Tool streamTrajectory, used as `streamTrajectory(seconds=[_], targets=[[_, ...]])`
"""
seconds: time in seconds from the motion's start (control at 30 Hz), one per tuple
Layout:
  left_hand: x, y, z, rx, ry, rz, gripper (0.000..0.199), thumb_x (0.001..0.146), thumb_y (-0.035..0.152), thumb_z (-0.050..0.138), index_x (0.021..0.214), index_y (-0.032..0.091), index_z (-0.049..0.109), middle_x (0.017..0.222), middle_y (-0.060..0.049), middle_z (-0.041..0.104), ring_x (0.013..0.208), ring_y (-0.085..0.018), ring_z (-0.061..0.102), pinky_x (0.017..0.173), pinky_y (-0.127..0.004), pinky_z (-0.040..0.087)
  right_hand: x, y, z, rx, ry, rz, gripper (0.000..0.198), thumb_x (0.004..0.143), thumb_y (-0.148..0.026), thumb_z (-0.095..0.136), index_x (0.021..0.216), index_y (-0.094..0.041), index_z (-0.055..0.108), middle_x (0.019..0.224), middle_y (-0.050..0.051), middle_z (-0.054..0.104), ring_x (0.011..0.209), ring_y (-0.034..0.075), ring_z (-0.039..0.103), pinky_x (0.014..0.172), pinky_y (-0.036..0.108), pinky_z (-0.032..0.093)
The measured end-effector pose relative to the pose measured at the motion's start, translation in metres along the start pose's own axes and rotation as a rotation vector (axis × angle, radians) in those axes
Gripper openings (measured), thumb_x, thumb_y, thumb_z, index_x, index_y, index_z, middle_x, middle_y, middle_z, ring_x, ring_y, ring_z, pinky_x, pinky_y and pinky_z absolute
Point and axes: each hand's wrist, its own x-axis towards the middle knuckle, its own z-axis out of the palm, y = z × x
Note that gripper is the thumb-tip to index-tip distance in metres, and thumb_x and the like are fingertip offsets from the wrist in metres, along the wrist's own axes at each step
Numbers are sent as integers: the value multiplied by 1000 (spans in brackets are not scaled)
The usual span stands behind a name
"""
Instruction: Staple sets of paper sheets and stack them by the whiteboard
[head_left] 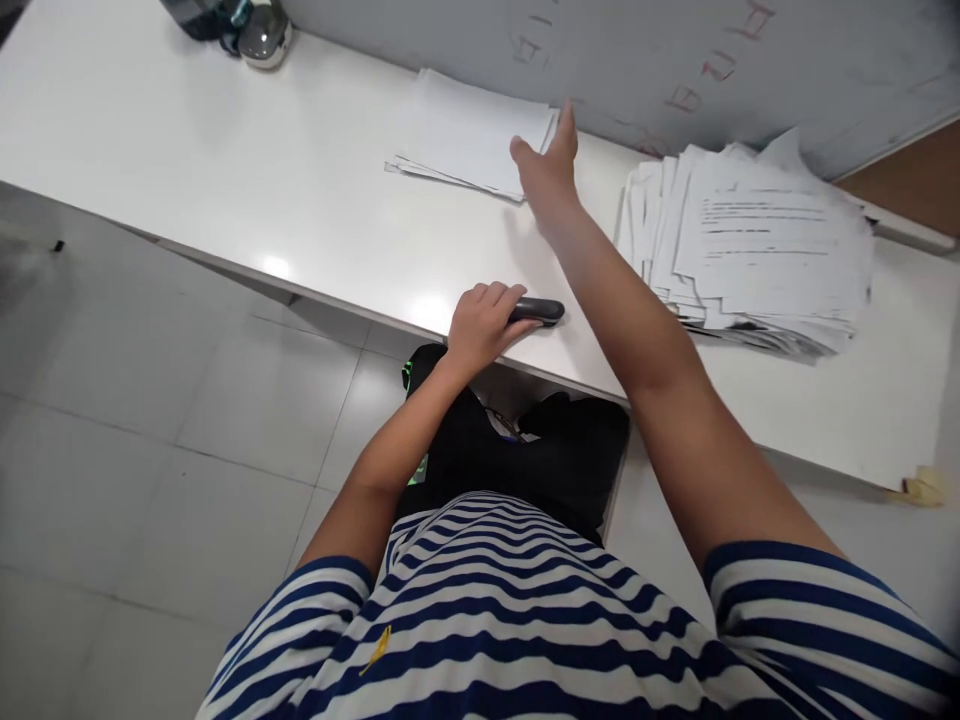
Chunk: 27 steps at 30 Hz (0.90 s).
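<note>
My left hand point(484, 325) is wrapped round a black stapler point(546, 311) at the front edge of the white desk. Only one end of the stapler shows; the fingers cover the rest. My right hand point(550, 172) reaches to the right end of a low stack of white paper sheets point(472, 130) by the grey partition. Its thumb and a finger are spread apart, with the thumb over the corner of the stack. I cannot tell whether it touches the sheets.
A tall, untidy pile of printed papers point(772, 240) stands to the right of my right forearm. At the far left back are a shiny rounded object point(264, 36) and dark items beside it. The grey partition point(615, 60) with red marks borders the desk point(225, 160).
</note>
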Motion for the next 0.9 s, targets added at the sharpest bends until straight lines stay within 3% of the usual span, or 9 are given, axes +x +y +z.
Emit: streamTrajectory(seconds=[0.07,0.2,0.33,0.47,0.6,0.77,0.9], targets=[[0,-1,1,4,17,-7,57,96,70,45,123,23,63,104,-12,66,97,-28,58,84,-41,43,-24,-12,-21,-93,70,6,73,99,-63,40,160,-28,21,167,8,16,161,39,3,125,59,17],[0,-3,2,29,39,4,57,95,69,49,124,22,63,106,-13,67,100,-30,58,86,-42,43,-92,-33,-79,-343,26,-41,66,102,-65,26,157,-29,33,168,6,20,160,38,10,125,64,14],[2,-3,1,71,30,-5,54,95,66,52,124,22,63,110,-14,68,103,-31,58,89,-42,43,-157,-18,-148,-651,157,192,65,102,-61,28,158,-28,34,171,12,18,159,42,10,120,73,12],[4,-1,0,130,21,-41,48,95,61,58,124,24,63,113,-13,67,107,-33,58,92,-43,44,-191,20,-201,-704,169,475,91,91,-69,48,161,-16,27,169,26,16,154,52,12,111,83,15],[6,1,-3,171,29,-64,44,95,58,59,123,24,63,114,-13,67,108,-33,58,93,-42,44,-205,39,-223,-608,171,552,88,89,-69,48,158,-16,33,165,26,29,151,48,25,112,80,21],[8,2,-5,211,34,-78,43,95,57,60,123,24,63,114,-13,68,108,-32,59,92,-41,45,-213,32,-237,-563,236,573,69,97,-55,38,149,-9,46,154,26,48,140,40,43,116,66,28],[9,2,-5,221,52,-64,43,95,57,60,122,23,63,113,-13,68,107,-32,60,91,-41,46,-216,27,-234,-573,183,586,78,94,-66,40,148,-10,48,158,26,43,143,41,39,115,66,26]])
